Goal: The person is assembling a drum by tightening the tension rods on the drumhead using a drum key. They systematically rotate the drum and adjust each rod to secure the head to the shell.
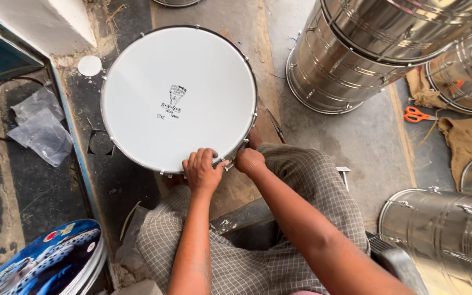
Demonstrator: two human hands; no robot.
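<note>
Drum (pixel 178 98): round, white skin up, laid flat on the floor betw. the person's knees and a white wall base; metal hoop w/ small lugs around the rim.
Left hand (pixel 202 170): laid on the near rim; fingers curled down over the hoop edge, pressing on it.
Right hand (pixel 249 161): closed into a fist at the rim just beside the left hand; fingers wrapped tight, prob. around a small tool or lug, but what is held cannot be told.
Step in hand: judged as work on a lug at the near rim, the hoop being steadied by the left hand while the right is applied to the fitting.
Next move calls for: judged as steady downward pressure on the hoop, and the drum turned so the adjoining lug is brought near; even treatment round the rim is needed, or the skin may sit unevenly.
Mark on skin: small black emblem w/ short lines of print below it, at the centre of the white skin.
Plastic bags (pixel 42 128): clear, crumpled, on the dark floor left of the drum.
White disc (pixel 89 65): small, round, by the wall base.
Printed drum shells (pixel 45 262): blue w/ speckled pattern, stacked, lower left.
Steel drum shells (pixel 350 60): shiny, cylindrical, upper right; more at lower right.
Scissors (pixel 416 114): orange-handled, on the floor near burlap cloth (pixel 471 139).
</note>
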